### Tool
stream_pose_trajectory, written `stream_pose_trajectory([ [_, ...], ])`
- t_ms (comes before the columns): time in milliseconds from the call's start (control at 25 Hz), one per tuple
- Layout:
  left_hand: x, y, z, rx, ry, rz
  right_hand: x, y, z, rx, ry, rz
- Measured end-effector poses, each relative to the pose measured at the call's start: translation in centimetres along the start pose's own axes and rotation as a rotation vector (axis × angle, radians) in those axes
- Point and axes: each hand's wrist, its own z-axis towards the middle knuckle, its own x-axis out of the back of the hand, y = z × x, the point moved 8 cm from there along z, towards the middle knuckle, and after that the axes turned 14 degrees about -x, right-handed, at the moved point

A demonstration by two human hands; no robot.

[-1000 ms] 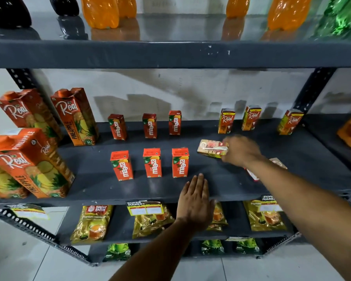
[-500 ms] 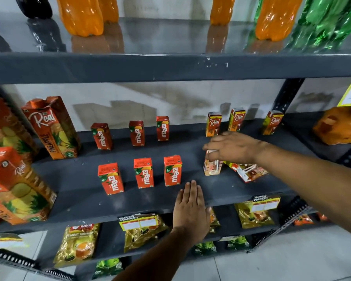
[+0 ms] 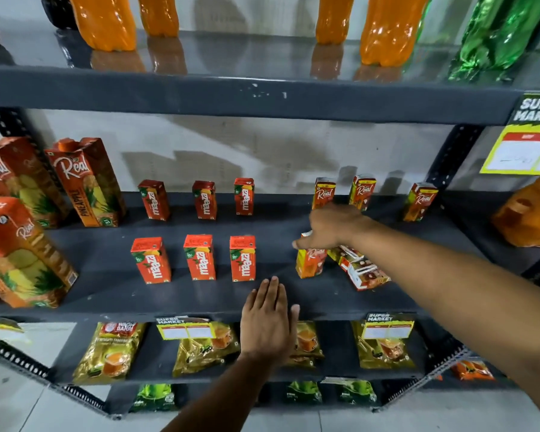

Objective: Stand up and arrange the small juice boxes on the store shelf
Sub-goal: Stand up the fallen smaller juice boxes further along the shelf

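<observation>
The right hand point(image 3: 331, 227) reaches in over the middle shelf point(image 3: 106, 291) with its fingers point(image 3: 306, 244) curled down onto the top of a small juice box point(image 3: 310, 263), which stands upright, perhaps a touch tilted; the fingers rest on the box top, but I cannot tell whether they pinch it or only steady it. Just at four o'clock from that box lie two more fallen boxes point(image 3: 367, 275), flat on their sides and touching each other, partly hidden under the forearm. The left hand point(image 3: 268, 319) lies flat and spread on the shelf's front edge, at seven o'clock from the standing box, gripping nothing. Out at nine o'clock stands the front row of three red boxes point(image 3: 200, 258), evenly spaced, with another three point(image 3: 205, 199) behind them at eleven o'clock, and three boxes of the other brand point(image 3: 362, 191) along the back wall at twelve to one o'clock. To finish this step well, I judge the box should be squared face-forward, level with the red front row and directly in front of the back box above it, then released straight upward so it does not topple. The fallen pair at four o'clock comes next; lifting the upper one first should avoid knocking the fresh box.
</observation>
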Motion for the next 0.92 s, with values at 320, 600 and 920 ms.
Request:
stream_pose_trajectory([
  [320, -0.6, 0.5, 0.3, 0.182, 0.000, 0.092, -0.5, 0.3, -0.9, -0.061, 0.137, 0.016],
  [600, -0.2, 0.7, 0.7, 0.151, -0.073, 0.090, 0.5, 6.2, -0.9, 0.085, -0.103, 0.537],
  [920, -1.2, 0.2, 2.9, 0.091, -0.072, 0.105, -10.8, 16.0, -3.5, -0.153, -0.228, 0.410],
])
